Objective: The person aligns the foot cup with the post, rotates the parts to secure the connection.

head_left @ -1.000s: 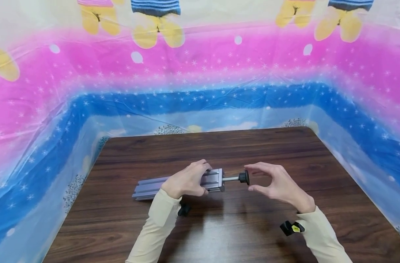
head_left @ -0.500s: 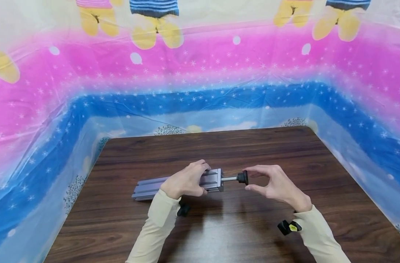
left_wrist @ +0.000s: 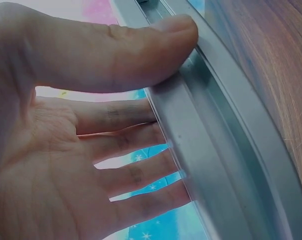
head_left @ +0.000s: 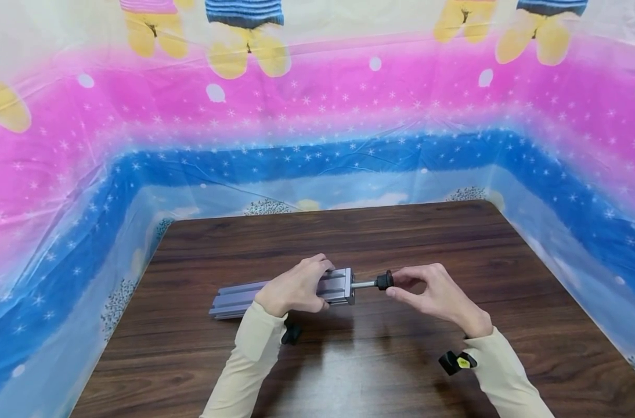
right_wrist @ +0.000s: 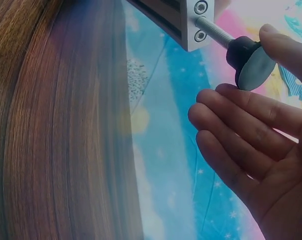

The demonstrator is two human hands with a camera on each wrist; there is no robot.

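Observation:
My left hand [head_left: 293, 287] grips a grey aluminium extrusion [head_left: 236, 299] around its right part, thumb on the near side and fingers on the far side. In the left wrist view the thumb lies along a slot of the extrusion [left_wrist: 206, 135]. From the end plate [right_wrist: 191, 42], which bears two socket screws, a threaded rod [head_left: 363, 284] sticks out to the right. On the rod's tip is a black levelling foot [head_left: 384, 281] with a round base. My right hand [head_left: 445, 296] pinches the foot's rim between thumb and index finger; its other fingers extend below in the right wrist view.
A dark wood-grain table [head_left: 192, 366] lies under both hands. Behind it and along its sides hangs a pink and blue printed cloth [head_left: 317, 110]. Black camera mounts [head_left: 455, 363] sit at the wrists.
My right thumb and index finger have closed in on the levelling foot's rim, and the right hand has shifted slightly left. My left hand and the extrusion stay almost still.

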